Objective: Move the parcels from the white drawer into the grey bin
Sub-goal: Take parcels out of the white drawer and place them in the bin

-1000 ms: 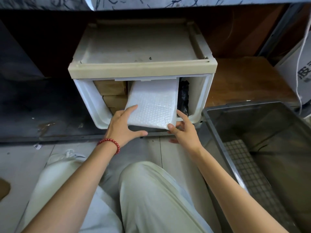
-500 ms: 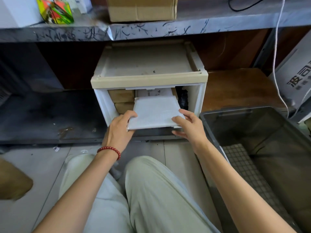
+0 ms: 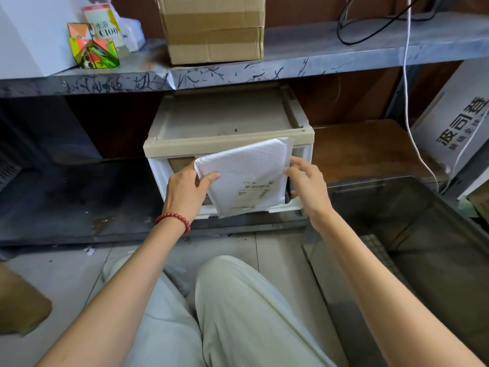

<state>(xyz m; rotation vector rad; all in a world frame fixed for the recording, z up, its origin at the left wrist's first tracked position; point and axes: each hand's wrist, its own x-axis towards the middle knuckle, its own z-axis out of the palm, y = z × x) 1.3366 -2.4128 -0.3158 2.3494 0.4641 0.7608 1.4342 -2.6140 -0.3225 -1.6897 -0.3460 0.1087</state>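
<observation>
**Desk:** Where's the parcel, and what have you got on it?

**Operator:** I have the white bubble-padded mailer (image 3: 246,178) in the air, right in front of the open mouth of the white plastic drawer (image 3: 158,173). It's tilted, with the label towards me. My left hand (image 3: 185,192) grips its upper left corner, thumb on the face and the rest behind. My right hand (image 3: 307,186) has its fingers (image 3: 297,161) closed on the right edge in a pinch.

**Desk:** How do you expect it to handle?

**Operator:** I'd say light and soft. It looks flat and padded, with a slick plastic skin, so it could slide out of a loose pinch. It will likely flop if I hold one corner only. I'd keep hold of two opposite edges, or go flat-handed under the middle. It doesn't look fragile, so I can squeeze firmly.

**Desk:** And the target?

**Operator:** The translucent grey plastic bin (image 3: 370,181) sits on the floor just to my right, beside the drawer. I see no parcel in the part that shows.

**Desk:** What's left in the drawer?

**Operator:** Brown cardboard parcels (image 3: 180,162) show behind the mailer on the left. Those I judge stiffer and heavier, better gripped by their sides. There's a black item (image 3: 287,193) on the right, but I can't tell what it is.
</observation>
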